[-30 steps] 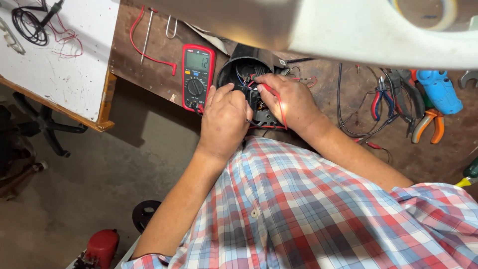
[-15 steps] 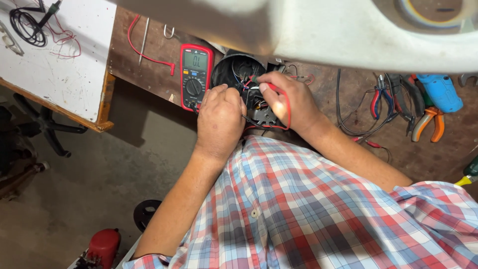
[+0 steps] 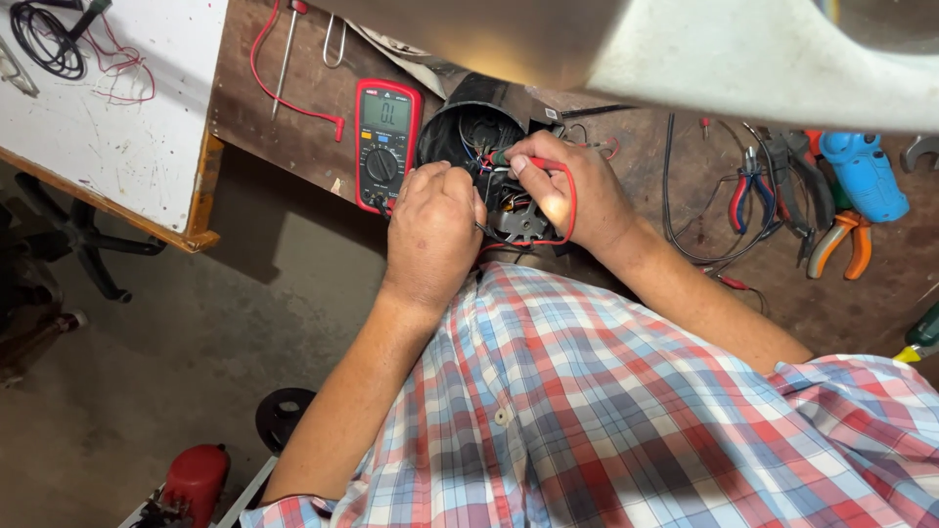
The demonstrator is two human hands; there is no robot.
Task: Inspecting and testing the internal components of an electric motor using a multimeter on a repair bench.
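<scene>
Both hands work at the open mouth of a black round housing (image 3: 476, 127) that lies on the brown counter (image 3: 293, 137).

The right hand (image 3: 572, 196) is pinched shut on a red-tipped probe (image 3: 509, 156), its tip pushed in among the wires at the housing's rim. The probe's red lead (image 3: 570, 200) loops over the back of that hand and curls under the fingers.

The left hand (image 3: 432, 235) sits just beside the right one, knuckles up, fingers curled together over the near edge of the housing. Whether it grips anything I cannot tell; the fingers hide it. A grey fan-like part (image 3: 516, 223) shows between the two hands.

Just left of the left hand lies a red multimeter (image 3: 387, 142), face up, touching the housing's side. Further left, a second red lead (image 3: 284, 88) trails across the counter.

Well to the right of the right hand lie pliers with red and blue grips (image 3: 748, 191), orange-handled pliers (image 3: 843, 240) and a blue tool (image 3: 863, 176). A black cable (image 3: 675, 205) curves between them and the right wrist.
</scene>
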